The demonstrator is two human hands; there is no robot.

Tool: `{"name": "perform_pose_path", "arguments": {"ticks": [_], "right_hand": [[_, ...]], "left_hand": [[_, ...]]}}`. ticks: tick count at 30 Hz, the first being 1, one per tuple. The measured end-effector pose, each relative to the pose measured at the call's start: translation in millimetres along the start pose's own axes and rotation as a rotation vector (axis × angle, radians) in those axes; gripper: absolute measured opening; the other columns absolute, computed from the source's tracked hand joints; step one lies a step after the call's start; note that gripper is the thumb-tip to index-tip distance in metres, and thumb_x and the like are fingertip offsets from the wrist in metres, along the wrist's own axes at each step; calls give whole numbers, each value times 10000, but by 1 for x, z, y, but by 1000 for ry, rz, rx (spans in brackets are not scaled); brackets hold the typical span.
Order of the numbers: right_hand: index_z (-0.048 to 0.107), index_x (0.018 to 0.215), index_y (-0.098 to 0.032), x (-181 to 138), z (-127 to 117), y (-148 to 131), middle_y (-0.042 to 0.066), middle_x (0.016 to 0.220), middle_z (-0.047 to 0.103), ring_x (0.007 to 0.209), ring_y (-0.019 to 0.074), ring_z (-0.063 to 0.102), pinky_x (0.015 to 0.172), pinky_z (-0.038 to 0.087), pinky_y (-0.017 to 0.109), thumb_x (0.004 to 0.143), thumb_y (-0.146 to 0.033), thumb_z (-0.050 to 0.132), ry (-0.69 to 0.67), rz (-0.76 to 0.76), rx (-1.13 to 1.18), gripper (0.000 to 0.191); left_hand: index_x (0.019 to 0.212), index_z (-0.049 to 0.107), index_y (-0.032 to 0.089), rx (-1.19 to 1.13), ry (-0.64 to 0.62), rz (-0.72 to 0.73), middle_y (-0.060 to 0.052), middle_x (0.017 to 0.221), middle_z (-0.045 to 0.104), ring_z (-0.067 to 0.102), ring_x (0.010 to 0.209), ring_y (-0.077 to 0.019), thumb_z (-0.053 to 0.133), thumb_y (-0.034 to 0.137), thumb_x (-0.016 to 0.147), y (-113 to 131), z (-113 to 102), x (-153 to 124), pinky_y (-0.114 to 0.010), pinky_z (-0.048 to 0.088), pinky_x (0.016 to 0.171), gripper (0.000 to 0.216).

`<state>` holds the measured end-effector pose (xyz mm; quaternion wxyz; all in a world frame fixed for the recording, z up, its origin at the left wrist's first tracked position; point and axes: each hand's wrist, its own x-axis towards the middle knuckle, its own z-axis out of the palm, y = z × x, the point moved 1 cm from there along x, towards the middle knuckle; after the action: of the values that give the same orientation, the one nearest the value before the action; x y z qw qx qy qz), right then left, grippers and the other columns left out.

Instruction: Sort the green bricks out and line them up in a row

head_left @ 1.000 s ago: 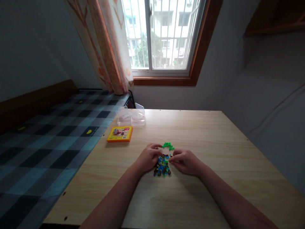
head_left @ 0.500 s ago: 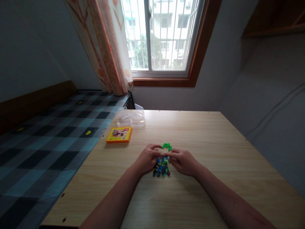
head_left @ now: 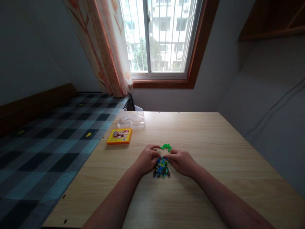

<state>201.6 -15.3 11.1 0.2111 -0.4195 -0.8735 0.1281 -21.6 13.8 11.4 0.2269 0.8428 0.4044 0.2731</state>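
Since the picture of 1 second ago, the right hand (head_left: 182, 161) has moved: its fingertips were at the right side of the pile (head_left: 162, 170), and now they reach its far end, almost meeting the fingers of the left hand (head_left: 149, 160). The left hand has remained at about the same place.

Nearest, 2 bare forearms come over the bench (head_left: 202, 136) from the lower edge. Between the 2 hands lies the pile of small bricks, in blue, brown, green and yellow, directly on the wood. The left hand is bent around the left side of the pile; the right hand has a finger stretched out, the others more curled. The bricks are too small there, so I cannot tell if either hand grips a piece.

Just beyond the pile, near the fingertips of both hands, are some bright green pieces (head_left: 166, 147). Farther and to the left, a yellow and orange box (head_left: 119, 136) lies flat, and behind it stand clear trays (head_left: 131, 121). Left of the bench is a checked bed (head_left: 59, 127). At the back, a curtain (head_left: 102, 44) hangs beside the barred window (head_left: 166, 47).
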Motion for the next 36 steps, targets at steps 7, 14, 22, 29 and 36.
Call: {"name": "perform_pose_path", "arguments": {"ticks": [7,14,22,29,36], "right_hand": [[687,1175,-319,-1,1,2,47,957,665,836,158,633,743,448,243,978,-290,494,34,-15,59,278],[737,1031,-254,-7,-6,6,42,875,658,762,141,609,693,442,232,901,-184,565,59,-113,195,226],[765,987,-242,-9,-8,7,31,763,604,675,125,562,643,418,223,813,-93,552,34,-105,216,313],[777,930,-255,-9,-7,10,13,751,596,633,101,539,607,387,205,764,-61,572,24,-94,221,327],[779,863,-234,-10,-11,8,16,772,619,673,113,555,638,403,211,702,-23,550,-11,-99,277,351]], "left_hand": [[727,776,234,34,42,-88,-49,1146,677,571,1128,-226,577,1,706,-1,-4,1,-395,456,1025,307],[970,782,260,111,48,-77,-65,1198,665,551,1167,-237,573,84,803,-3,-1,0,-422,434,1053,321],[1075,744,258,66,37,-28,-70,1320,600,503,1236,-248,559,125,847,5,-5,-1,-451,401,1083,322],[895,796,296,23,-78,101,-25,1356,564,463,1271,-253,560,-7,679,18,-8,-3,-453,363,1114,441],[916,795,298,32,-119,117,-29,1388,546,449,1288,-263,578,22,691,17,-6,-4,-474,335,1125,417]]}}
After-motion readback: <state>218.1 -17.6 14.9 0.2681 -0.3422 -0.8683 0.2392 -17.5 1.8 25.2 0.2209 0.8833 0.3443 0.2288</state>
